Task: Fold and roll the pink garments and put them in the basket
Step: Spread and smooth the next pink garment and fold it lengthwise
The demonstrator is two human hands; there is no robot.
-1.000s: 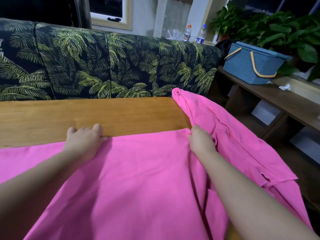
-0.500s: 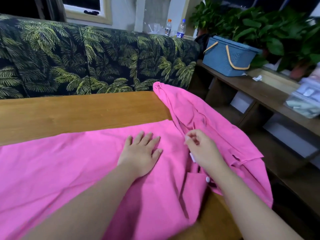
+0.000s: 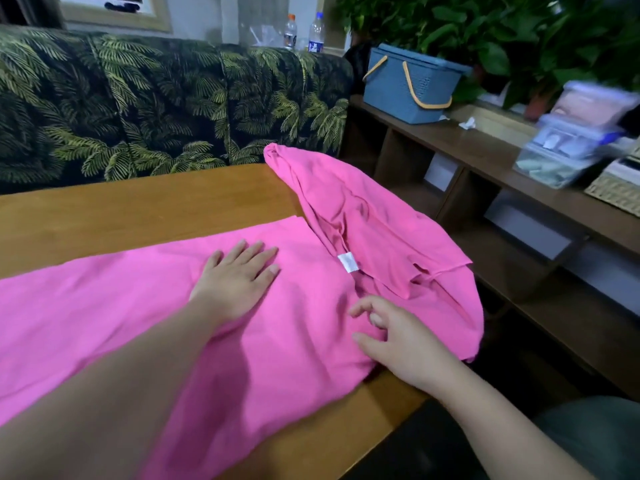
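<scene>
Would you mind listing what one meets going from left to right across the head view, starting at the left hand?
Left hand flat on the pink garment → white label → right hand → blue basket on the shelf → clear plastic boxes.

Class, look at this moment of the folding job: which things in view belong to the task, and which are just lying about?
Belonging to the job:
pink garment
blue basket
left hand, flat on the garment
right hand, fingers loosely curled at the cloth

Just lying about:
two bottles
clear plastic boxes
potted plants
crumpled white scrap
</scene>
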